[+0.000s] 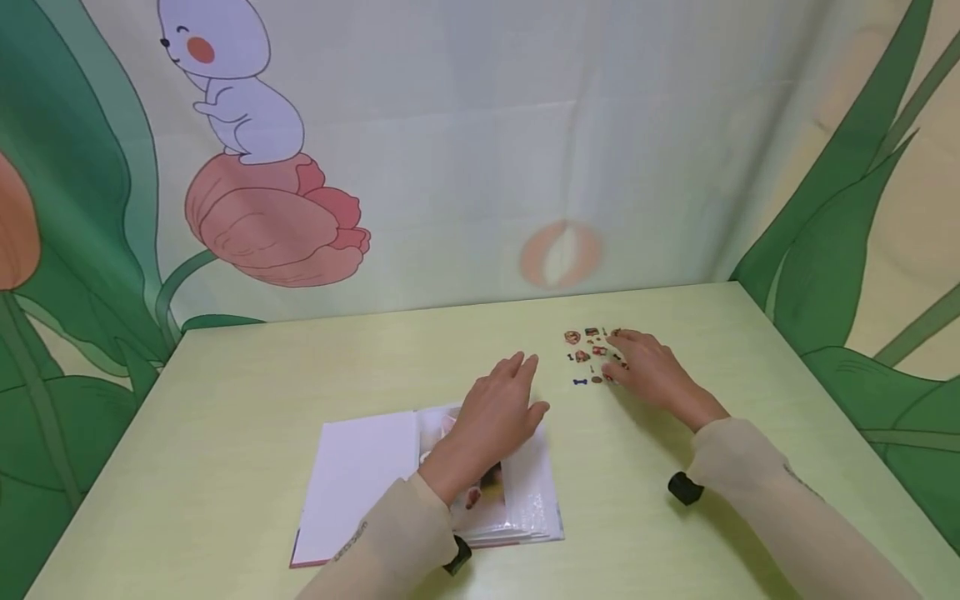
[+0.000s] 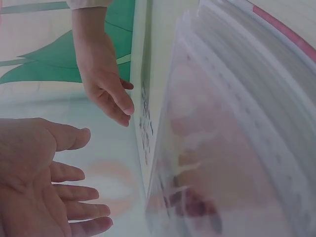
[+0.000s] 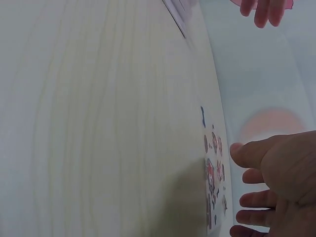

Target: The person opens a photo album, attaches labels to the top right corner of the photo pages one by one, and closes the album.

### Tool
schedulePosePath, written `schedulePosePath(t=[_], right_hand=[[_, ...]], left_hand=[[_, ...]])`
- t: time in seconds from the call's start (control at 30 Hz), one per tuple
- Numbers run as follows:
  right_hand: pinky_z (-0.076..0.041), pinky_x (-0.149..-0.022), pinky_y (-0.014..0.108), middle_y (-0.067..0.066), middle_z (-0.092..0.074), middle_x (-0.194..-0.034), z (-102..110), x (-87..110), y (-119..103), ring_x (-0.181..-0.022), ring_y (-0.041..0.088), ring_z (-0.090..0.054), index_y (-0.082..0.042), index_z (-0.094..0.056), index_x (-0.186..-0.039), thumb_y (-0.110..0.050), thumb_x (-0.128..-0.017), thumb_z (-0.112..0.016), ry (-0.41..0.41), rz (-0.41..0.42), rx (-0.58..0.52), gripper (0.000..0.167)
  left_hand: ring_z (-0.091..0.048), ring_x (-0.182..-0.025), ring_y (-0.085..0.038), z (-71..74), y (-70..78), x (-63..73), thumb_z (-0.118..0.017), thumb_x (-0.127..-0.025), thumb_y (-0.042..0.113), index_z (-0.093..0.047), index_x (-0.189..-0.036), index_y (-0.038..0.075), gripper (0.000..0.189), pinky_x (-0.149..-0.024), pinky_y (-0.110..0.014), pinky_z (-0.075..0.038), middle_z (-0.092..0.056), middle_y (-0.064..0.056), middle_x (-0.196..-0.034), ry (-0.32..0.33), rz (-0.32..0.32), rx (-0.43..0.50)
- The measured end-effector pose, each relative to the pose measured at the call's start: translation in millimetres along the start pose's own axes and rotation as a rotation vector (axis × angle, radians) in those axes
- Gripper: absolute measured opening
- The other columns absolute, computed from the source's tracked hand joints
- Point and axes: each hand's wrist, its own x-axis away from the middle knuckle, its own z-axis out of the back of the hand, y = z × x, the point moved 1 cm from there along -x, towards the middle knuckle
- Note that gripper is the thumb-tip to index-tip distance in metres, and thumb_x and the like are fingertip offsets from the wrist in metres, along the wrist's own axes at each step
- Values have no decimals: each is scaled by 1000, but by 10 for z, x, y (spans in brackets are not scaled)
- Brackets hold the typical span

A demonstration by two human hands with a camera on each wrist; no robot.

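An open photo album [image 1: 360, 487] lies on the table, its white inner cover on the left and clear photo sleeves [image 1: 531, 492] on the right. My left hand [image 1: 491, 417] is over the sleeve side with its fingers extended, covering part of a photo. In the left wrist view, the sleeves [image 2: 222, 128] fan up beside that hand. Farther right, my right hand [image 1: 651, 371] hovers over a group of small sticker-like shapes [image 1: 581, 357], including red-brown figures and a blue bone. Its fingers are loosely bent and hide some shapes; the right wrist view shows this hand [image 3: 276, 182] holding nothing.
The pale wood-grain table [image 1: 225, 400] carries the album and the shapes. Behind it hangs a printed curtain [image 1: 450, 167] with an animal, flowers and leaves. A dark device [image 1: 685, 488] is strapped at the right wrist, another [image 1: 456, 557] at the left.
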Motion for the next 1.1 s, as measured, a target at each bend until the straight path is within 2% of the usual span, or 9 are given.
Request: schedulePosePath(t=[0.27, 0.6, 0.9, 1.1], right_hand=[[-31, -111, 70, 29, -38, -158, -46, -11, 94, -145, 49, -34, 6, -49, -149, -26, -106, -58, -74, -41, 32, 54], [-36, -106, 71, 29, -48, -151, -124, 56, 108, -140, 49, -43, 3, -62, -138, -25, -104, -62, -97, -14, 98, 44], [-39, -104, 70, 29, -54, -146, -107, 278, 49, -135, 48, -49, 3, -67, -132, -24, -101, -66, -121, -14, 125, 41], [-43, -101, 68, 27, -57, -142, -90, 468, 16, -132, 47, -53, 1, -70, -128, -23, -99, -69, -102, 8, 133, 37]], left_hand=[[-46, -143, -34, -156, 61, -76, -67, -102, 29, -46, -152, -1, 62, -109, -50, -46, -47, -22, -154, -35, -4, -26], [-46, -142, -34, -240, 135, -112, -66, -102, 30, -49, -151, 1, 60, -110, -49, -45, -48, -20, -154, -58, 0, -45], [-47, -141, -34, -316, 197, -174, -66, -102, 28, -53, -148, 0, 56, -110, -49, -46, -49, -20, -154, -72, 8, -49], [-50, -138, -33, -396, 252, -237, -67, -101, 32, -55, -146, 1, 55, -107, -47, -48, -51, -19, -152, -118, 3, -121]])
